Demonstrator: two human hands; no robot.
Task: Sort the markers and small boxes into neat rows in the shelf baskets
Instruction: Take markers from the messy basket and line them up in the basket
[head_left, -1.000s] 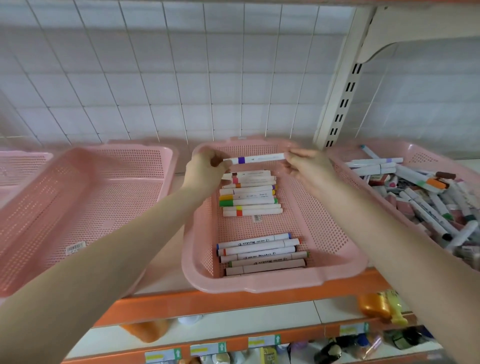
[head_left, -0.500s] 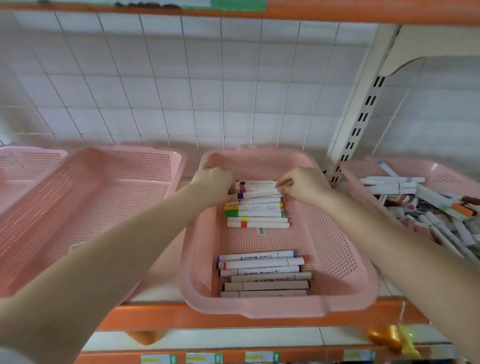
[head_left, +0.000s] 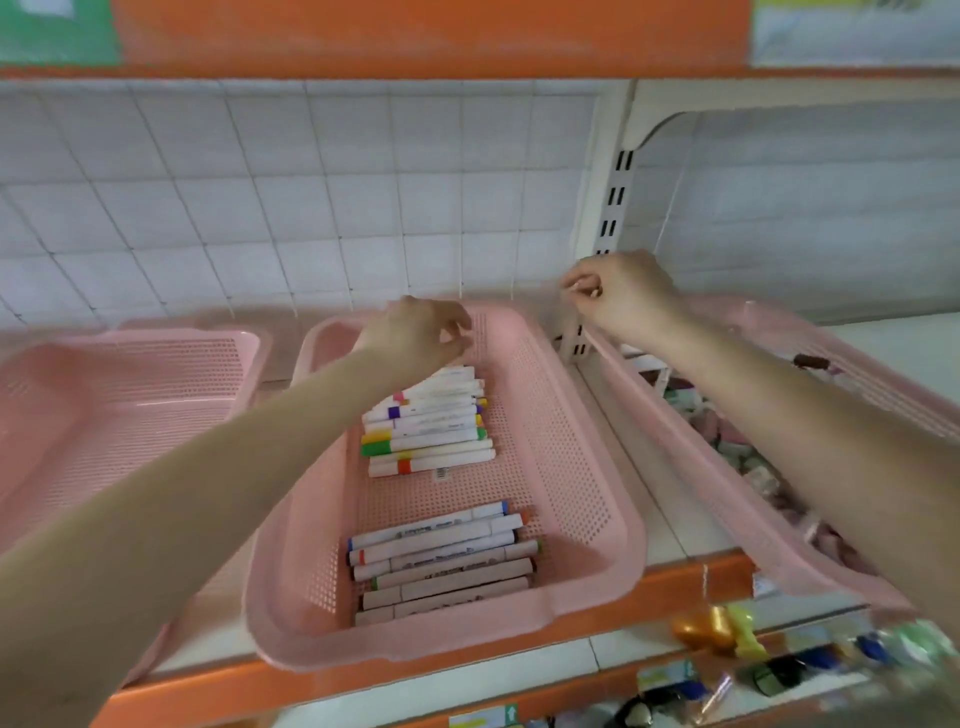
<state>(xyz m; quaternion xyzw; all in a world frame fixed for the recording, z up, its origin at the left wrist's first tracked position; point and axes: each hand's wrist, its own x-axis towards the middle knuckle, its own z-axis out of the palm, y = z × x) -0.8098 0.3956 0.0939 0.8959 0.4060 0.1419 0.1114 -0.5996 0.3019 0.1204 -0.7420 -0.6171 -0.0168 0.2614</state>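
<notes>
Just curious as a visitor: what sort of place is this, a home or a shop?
Most likely a shop's stationery aisle. Orange-edged shelving carries small price labels, pink baskets hold rows of markers, and more packaged goods sit on the shelf below.

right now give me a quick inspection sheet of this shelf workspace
surface: white shelf with orange front edge, three pink baskets side by side
job's things: middle basket holds two marker rows, back row and front row; right basket holds a loose jumble; left basket looks bare
clutter: small items on the lower shelf, blurred
hands: left hand above the back row, fingers loosely curled, empty; right hand over the right basket's far corner, grip unclear
cables: nothing seen
surroundings: white wire grid wall, slotted upright post
</notes>
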